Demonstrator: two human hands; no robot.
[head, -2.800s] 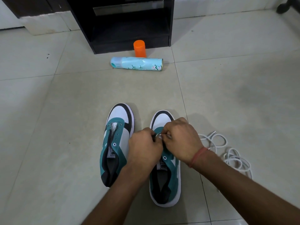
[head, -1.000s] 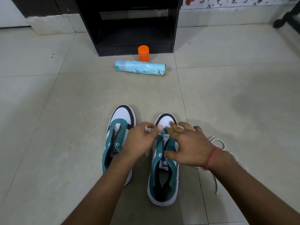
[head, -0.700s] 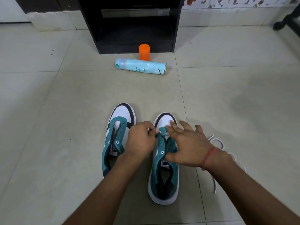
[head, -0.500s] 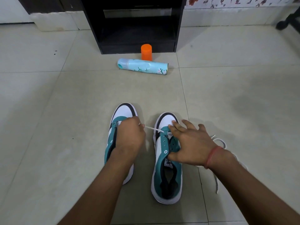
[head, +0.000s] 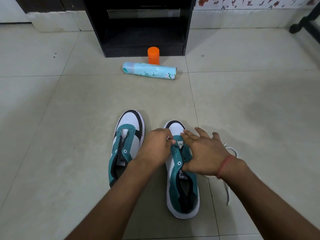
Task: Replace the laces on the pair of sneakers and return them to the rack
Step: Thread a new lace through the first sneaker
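Observation:
Two teal, white and black sneakers stand side by side on the tiled floor, toes pointing away from me. The left sneaker has no lace and nothing touches it. My right hand rests on the right sneaker with fingers splayed straight over its front and the thumb at the eyelet flap. My left hand has curled fingers at that shoe's front eyelets and pinches the white lace, most of which lies loose on the floor to the right, partly hidden by my right wrist.
A black shoe rack stands against the far wall. In front of it a light blue spray can lies on its side, with an orange cap upright behind it. A dark furniture leg shows at the top right.
Half a second ago my left hand had drawn the lace out to the left over the left sneaker; it is now back at the right sneaker's front eyelets. My right hand has stayed on that shoe.

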